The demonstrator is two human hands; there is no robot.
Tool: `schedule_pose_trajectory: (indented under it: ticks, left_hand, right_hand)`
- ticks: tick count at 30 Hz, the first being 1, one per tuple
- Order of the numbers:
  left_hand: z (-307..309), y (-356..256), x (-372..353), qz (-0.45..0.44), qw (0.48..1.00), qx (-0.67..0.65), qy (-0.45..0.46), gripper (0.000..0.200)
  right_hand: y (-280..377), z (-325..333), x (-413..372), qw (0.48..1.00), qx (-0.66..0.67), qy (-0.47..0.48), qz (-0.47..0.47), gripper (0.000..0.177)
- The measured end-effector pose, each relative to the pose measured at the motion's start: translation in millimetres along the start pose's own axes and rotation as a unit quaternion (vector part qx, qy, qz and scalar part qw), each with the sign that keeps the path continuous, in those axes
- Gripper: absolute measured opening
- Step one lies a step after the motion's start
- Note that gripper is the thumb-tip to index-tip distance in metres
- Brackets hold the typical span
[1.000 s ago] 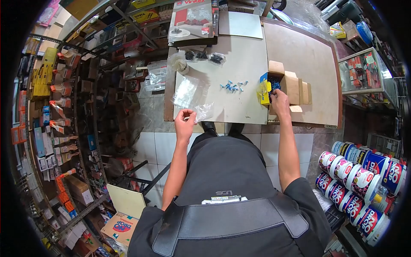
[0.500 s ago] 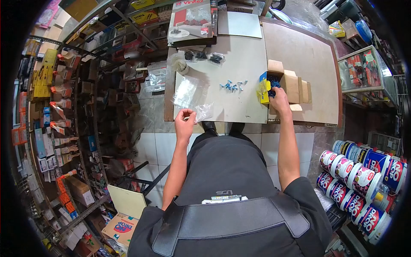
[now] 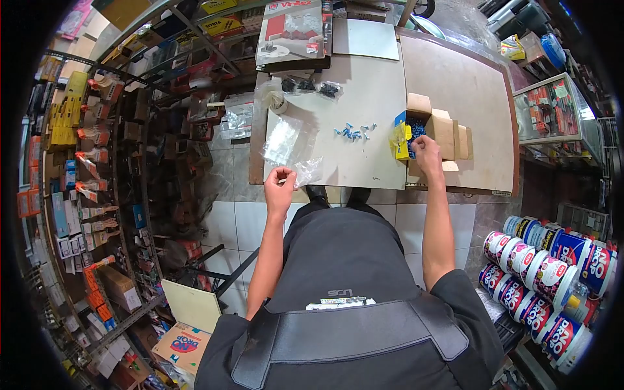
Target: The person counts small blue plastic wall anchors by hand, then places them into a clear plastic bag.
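Left of the box (image 3: 402, 142), a bag (image 3: 309, 173) is pinched by the left hand (image 3: 280, 188), seemingly for steadiness; whether screws (image 3: 418, 126) are grasped by the right hand (image 3: 426, 155) cannot be told.

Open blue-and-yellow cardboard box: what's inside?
Small blue hardware pieces. The bare right hand covers part of the interior; the pieces hide the bottom of the box.

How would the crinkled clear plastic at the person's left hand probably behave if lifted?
The crinkled clear plastic would probably flop, judging by its loose creases. It is likely light, since it looks like thin, see-through film. Its sheen suggests it might slide easily.
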State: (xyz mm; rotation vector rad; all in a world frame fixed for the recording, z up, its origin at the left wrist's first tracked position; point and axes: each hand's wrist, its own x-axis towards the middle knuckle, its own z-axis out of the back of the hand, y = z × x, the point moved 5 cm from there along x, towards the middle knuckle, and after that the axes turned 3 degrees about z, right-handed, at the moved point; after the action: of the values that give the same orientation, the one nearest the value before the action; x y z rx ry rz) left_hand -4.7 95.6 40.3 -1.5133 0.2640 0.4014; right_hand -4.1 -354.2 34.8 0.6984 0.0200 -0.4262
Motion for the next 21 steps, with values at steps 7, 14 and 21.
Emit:
schedule_pose_trajectory:
  ticks: [7, 14, 21]
  left_hand:
    - [1, 0, 1, 0.008, 1.000, 0.005, 0.000, 0.011]
    - [-2, -6, 3, 0.005, 1.000, 0.003, 0.005, 0.010]
    - [2, -6, 3, 0.006, 1.000, -0.005, -0.006, 0.010]
  right_hand:
    - [-19, 6, -2, 0.889, 0.440, -0.040, -0.124, 0.020]
    - [43, -23, -28, 0.643, 0.742, 0.078, -0.174, 0.023]
    - [50, -128, -38, 0.660, 0.689, 0.107, -0.278, 0.015]
